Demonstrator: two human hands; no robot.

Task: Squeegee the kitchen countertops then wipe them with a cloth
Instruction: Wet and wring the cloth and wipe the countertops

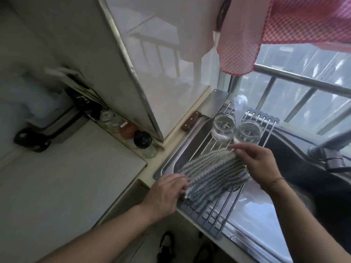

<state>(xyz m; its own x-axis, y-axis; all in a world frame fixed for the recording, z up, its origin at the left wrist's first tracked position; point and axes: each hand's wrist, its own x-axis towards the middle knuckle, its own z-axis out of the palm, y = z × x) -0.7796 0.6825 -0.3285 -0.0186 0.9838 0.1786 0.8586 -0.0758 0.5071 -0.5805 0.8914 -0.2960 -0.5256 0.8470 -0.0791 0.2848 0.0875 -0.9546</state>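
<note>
A grey and white striped cloth (pixel 212 177) lies spread over the metal roll-up rack (pixel 224 211) that spans the sink. My left hand (pixel 167 194) holds the cloth's near left edge with its fingers curled on it. My right hand (pixel 258 162) grips the far right edge of the cloth from above. The pale countertop (pixel 62 177) stretches to the left of the sink. No squeegee shows in this view.
Two glass jars (pixel 223 129) (pixel 247 132) stand on the rack's far end. A cleaver (pixel 207 111) lies by the wall. Spice jars (pixel 142 139) line the countertop's back edge. A pink checked cloth (pixel 266 31) hangs above. The dark faucet (pixel 326 150) is at right.
</note>
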